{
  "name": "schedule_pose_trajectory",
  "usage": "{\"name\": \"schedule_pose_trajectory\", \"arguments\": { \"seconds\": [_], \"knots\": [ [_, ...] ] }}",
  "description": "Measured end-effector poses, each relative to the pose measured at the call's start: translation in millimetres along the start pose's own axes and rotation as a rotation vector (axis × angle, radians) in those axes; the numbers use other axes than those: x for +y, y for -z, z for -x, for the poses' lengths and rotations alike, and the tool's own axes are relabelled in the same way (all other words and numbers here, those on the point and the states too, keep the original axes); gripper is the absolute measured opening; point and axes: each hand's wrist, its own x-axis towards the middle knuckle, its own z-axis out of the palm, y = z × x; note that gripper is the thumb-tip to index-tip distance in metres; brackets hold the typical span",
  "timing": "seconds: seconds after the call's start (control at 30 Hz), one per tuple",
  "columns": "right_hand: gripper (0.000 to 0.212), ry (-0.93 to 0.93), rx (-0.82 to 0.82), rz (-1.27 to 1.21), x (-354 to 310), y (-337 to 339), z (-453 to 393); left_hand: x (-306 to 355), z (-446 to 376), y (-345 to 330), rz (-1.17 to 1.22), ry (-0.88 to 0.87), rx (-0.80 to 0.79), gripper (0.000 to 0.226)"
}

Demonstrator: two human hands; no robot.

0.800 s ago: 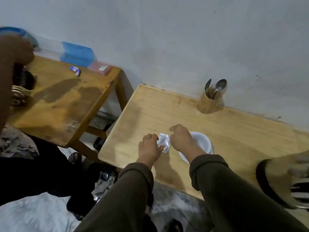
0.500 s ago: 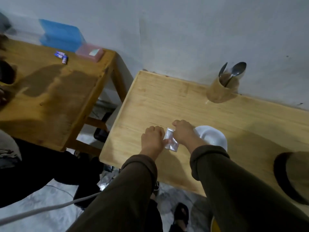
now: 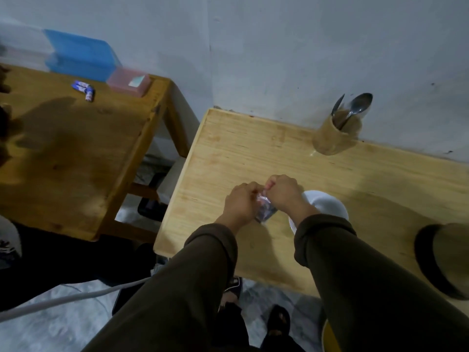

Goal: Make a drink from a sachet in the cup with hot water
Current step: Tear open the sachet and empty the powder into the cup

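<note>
A pale wooden table stands against a grey wall, with a darker side table to its left. Over the near edge, the left hand and right hand meet, both pinching the top edge of a small sachet hanging between them. Just right of the hands sits a white cup, partly hidden by the right wrist.

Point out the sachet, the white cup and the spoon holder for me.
sachet (image 3: 265,210): head view, crumpled lower body showing between the two hands.
white cup (image 3: 327,205): head view, bare inner wall right of the wrist.
spoon holder (image 3: 332,138): head view, wooden outer side.
</note>
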Motion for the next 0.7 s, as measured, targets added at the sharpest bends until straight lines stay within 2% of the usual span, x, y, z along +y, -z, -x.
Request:
{"name": "schedule_pose_trajectory", "arguments": {
  "seconds": [0.07,0.23,0.47,0.57,0.7],
  "knots": [
    [0.013,0.009,0.047,-0.123,-0.9,15.1,5.6,10.3,0.1,5.1,0.121,-0.009,0.043,0.03],
    [0.006,0.112,0.102,-0.201,3.4,57.5,21.8,48.9,6.1,19.9,0.382,-0.061,0.031,0.021],
    [0.016,0.265,0.262,-0.233,25.2,95.3,51.3,103.0,24.7,21.2,0.441,-0.154,0.056,0.011],
    [0.015,0.302,0.273,-0.235,39.6,105.5,66.8,117.3,36.0,14.3,0.498,-0.152,0.078,0.011],
    [0.009,0.307,0.269,-0.244,60.8,113.6,79.1,129.2,45.9,-0.5,0.461,-0.167,0.097,0.008]
  ]
}}
